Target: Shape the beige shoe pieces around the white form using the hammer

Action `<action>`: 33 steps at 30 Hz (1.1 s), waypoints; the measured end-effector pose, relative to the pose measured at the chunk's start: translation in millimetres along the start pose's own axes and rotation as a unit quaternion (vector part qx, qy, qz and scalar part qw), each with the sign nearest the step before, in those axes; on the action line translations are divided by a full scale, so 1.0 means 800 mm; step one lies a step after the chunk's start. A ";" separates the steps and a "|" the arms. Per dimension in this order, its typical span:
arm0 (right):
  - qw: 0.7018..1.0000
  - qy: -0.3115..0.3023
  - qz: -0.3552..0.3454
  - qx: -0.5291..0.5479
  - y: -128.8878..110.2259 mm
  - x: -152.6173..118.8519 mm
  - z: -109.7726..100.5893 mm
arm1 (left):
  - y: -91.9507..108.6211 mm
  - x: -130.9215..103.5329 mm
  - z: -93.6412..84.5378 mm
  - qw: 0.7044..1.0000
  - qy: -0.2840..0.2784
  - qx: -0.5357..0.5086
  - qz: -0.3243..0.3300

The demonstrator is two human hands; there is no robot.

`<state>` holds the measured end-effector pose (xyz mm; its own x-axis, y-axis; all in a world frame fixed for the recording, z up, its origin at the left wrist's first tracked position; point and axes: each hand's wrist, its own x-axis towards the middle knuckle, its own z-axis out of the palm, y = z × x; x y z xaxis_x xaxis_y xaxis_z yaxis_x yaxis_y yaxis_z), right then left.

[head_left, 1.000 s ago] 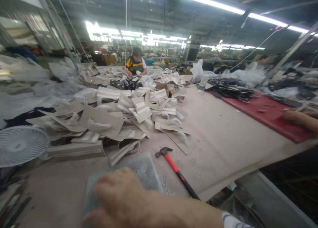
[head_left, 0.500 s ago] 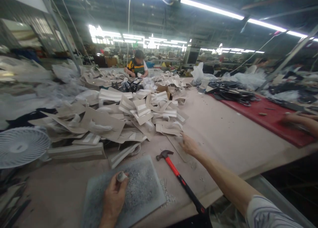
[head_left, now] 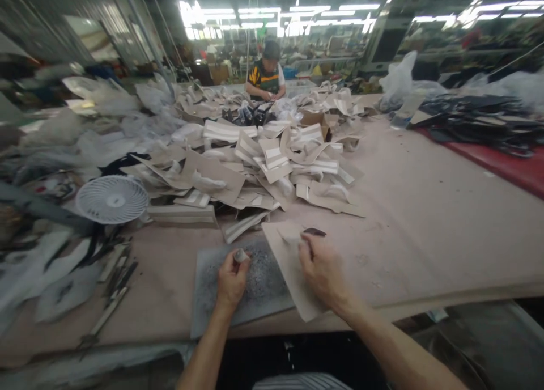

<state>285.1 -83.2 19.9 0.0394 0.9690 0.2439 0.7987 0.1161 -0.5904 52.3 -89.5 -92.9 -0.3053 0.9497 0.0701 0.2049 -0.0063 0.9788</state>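
Note:
My left hand (head_left: pixel 232 282) is closed round a short, pale cylindrical tool (head_left: pixel 240 256), held over the speckled grey board (head_left: pixel 263 276). My right hand (head_left: pixel 321 265) grips a flat beige sheet (head_left: pixel 289 254) that overlaps the board's right side. Just past my right fingers the dark hammer head (head_left: pixel 314 231) shows; the rest of the hammer is hidden under the hand and sheet. Beyond the board lies a big heap of beige pieces with white strips (head_left: pixel 272 157).
A white fan (head_left: pixel 113 199) and thin strips (head_left: pixel 114 282) are at the left. Dark pieces (head_left: pixel 480 118) are piled by a red board (head_left: pixel 501 163) at the right. Across the table sits a person (head_left: pixel 266 75). Clear plastic bags (head_left: pixel 397 81) stand at the back.
The view has turned right and down. My right hand has moved from the heap's edge toward the grey board with a beige sheet, now covering most of the hammer. My left hand still holds the tool.

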 end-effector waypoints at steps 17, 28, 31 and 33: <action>0.971 -0.224 0.002 -0.082 -0.035 -0.067 0.093 | 0.028 0.042 0.041 0.995 -0.078 -0.050 0.042; 0.988 -0.024 0.014 -0.155 0.103 -0.062 0.028 | 0.014 0.048 0.048 0.994 -0.089 -0.038 0.041; 0.969 -0.086 0.063 -0.224 0.141 -0.063 0.012 | 0.013 0.047 0.051 0.994 -0.094 -0.036 0.034; 0.962 -0.132 0.093 -0.222 0.149 -0.066 0.008 | 0.011 0.046 0.053 0.994 -0.099 -0.034 0.031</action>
<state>374.4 -118.8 -68.5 0.0997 0.9924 -0.0727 0.9725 -0.1126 -0.2038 82.2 -41.6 -89.5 -0.1042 0.9898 0.0971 0.1515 -0.0807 0.9852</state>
